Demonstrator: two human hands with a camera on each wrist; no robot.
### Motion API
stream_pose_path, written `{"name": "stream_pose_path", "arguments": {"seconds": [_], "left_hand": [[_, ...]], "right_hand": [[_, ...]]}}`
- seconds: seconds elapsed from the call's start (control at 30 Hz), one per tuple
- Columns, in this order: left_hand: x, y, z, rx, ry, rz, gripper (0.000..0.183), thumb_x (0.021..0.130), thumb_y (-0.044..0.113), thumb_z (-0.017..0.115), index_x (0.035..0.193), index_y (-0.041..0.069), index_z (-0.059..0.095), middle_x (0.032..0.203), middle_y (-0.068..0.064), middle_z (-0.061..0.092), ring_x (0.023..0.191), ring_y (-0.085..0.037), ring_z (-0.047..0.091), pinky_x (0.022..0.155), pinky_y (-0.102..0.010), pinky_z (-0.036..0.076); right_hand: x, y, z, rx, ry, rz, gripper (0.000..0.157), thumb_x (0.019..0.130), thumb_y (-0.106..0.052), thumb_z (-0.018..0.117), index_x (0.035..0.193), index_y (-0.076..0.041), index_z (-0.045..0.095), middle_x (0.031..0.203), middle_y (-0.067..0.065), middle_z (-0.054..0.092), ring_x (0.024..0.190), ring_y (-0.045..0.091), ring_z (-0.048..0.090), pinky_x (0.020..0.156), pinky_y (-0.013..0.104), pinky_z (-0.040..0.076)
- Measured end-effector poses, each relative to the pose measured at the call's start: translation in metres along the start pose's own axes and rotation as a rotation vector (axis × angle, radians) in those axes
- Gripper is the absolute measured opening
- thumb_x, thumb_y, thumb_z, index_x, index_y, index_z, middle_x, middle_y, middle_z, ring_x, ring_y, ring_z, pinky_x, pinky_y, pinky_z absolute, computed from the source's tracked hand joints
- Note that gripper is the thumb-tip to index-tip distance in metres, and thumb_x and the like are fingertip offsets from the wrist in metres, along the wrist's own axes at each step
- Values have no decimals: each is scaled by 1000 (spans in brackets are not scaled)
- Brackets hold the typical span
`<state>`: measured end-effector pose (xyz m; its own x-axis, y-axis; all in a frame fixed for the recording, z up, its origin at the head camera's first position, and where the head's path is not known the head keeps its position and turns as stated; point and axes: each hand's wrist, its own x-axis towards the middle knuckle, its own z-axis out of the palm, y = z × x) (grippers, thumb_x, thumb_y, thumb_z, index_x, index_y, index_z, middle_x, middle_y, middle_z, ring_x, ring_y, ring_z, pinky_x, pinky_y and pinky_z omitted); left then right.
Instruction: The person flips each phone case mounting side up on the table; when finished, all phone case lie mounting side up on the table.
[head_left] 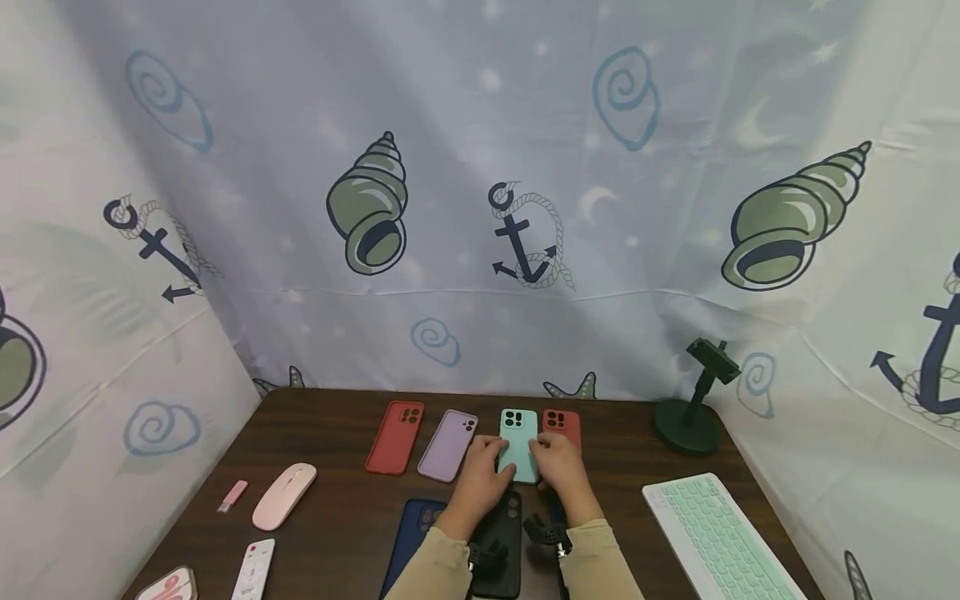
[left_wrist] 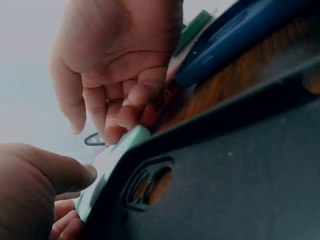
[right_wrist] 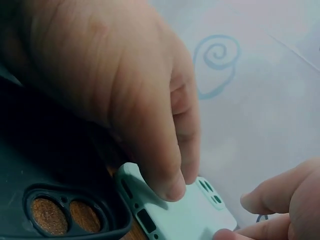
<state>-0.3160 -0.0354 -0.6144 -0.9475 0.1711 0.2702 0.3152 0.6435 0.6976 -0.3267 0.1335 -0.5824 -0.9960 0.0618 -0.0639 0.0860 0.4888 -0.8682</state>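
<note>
A mint green phone case (head_left: 518,454) lies in the back row on the dark wooden table, its camera cutouts at the far end. My left hand (head_left: 480,479) holds its left edge, the thumb (left_wrist: 75,175) lying along the case. From the other side my right hand (head_left: 561,467) grips the right edge with bent fingers, the thumb tip (right_wrist: 174,191) over the case. Beneath my wrists is a black phone case (head_left: 501,554), large in both wrist views. A red phone case (head_left: 564,423) is partly hidden behind my right hand.
Left of my hands lie a lilac case (head_left: 447,446), another red case (head_left: 394,437) and a blue case (head_left: 408,533). Farther left are a pink mouse (head_left: 285,496), a USB stick (head_left: 233,495) and a white remote (head_left: 253,571). A keyboard (head_left: 720,533) and green stand (head_left: 686,425) occupy the right.
</note>
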Motion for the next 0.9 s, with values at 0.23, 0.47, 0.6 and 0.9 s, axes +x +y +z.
{"name": "stream_pose_path", "arguments": {"seconds": [0.23, 0.47, 0.6, 0.9], "left_hand": [[-3, 7, -6, -34, 7, -10, 43, 92, 15, 74, 132, 2, 64, 131, -16, 54, 123, -31, 53, 98, -49, 49], [-1, 5, -4, -32, 8, -29, 44, 92, 17, 74, 132, 3, 64, 130, -15, 54, 122, -29, 54, 98, -46, 49], [-1, 3, -2, -19, 6, -28, 45, 92, 18, 74, 133, 2, 63, 130, -15, 54, 122, -29, 54, 99, -46, 50], [0, -1, 0, -40, -2, -3, 49, 94, 21, 73, 135, -1, 62, 134, -17, 53, 126, -31, 53, 101, -47, 49]], "right_hand": [[-1, -1, 0, -17, -23, -20, 39, 103, -27, 58, 131, -1, 65, 93, 12, 69, 51, 19, 55, 44, 33, 51], [-1, -1, -1, -13, -27, -26, 39, 103, -27, 57, 131, -2, 65, 88, 11, 68, 54, 19, 55, 45, 33, 50], [1, 1, -3, -24, -5, -23, 39, 103, -29, 56, 131, -3, 66, 75, 9, 65, 52, 17, 54, 45, 33, 46], [5, 3, -5, -69, 89, -92, 33, 102, -27, 59, 127, -9, 71, 108, 9, 72, 90, 22, 67, 80, 43, 54]]}}
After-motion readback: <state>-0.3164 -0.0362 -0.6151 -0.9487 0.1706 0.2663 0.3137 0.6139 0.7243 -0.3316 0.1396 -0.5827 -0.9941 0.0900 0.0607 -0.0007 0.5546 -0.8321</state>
